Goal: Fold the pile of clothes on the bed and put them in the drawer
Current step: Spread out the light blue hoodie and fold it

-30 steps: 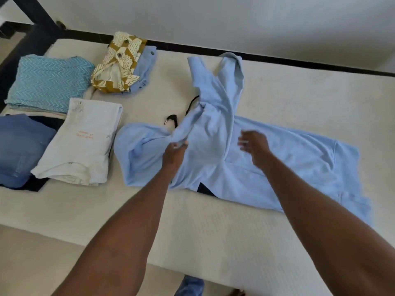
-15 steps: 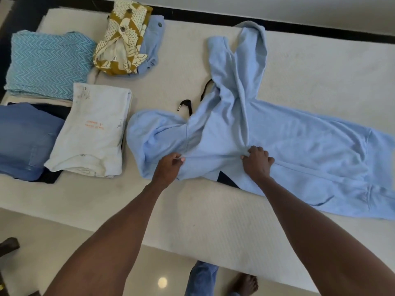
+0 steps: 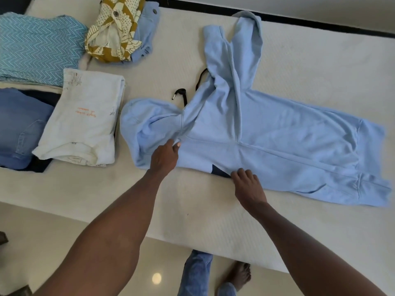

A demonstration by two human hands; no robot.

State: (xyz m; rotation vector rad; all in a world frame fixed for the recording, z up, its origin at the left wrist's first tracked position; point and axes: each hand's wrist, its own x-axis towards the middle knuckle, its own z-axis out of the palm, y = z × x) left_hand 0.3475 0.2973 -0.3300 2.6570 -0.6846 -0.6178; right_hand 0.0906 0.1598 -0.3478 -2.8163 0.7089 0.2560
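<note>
Left hand [image 3: 164, 155] pinches blue hoodie [image 3: 277, 133] near hood; right hand [image 3: 248, 184] grips hoodie's near edge.

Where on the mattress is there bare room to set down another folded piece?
Free: the near strip of mattress below the white T-shirt, and the far right corner beyond the light blue hoodie. Crowded: the left end, with chevron cloth, jeans and patterned shirt.

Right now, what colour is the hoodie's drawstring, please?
Black, with a metal tip; drawstring, head view.
</note>
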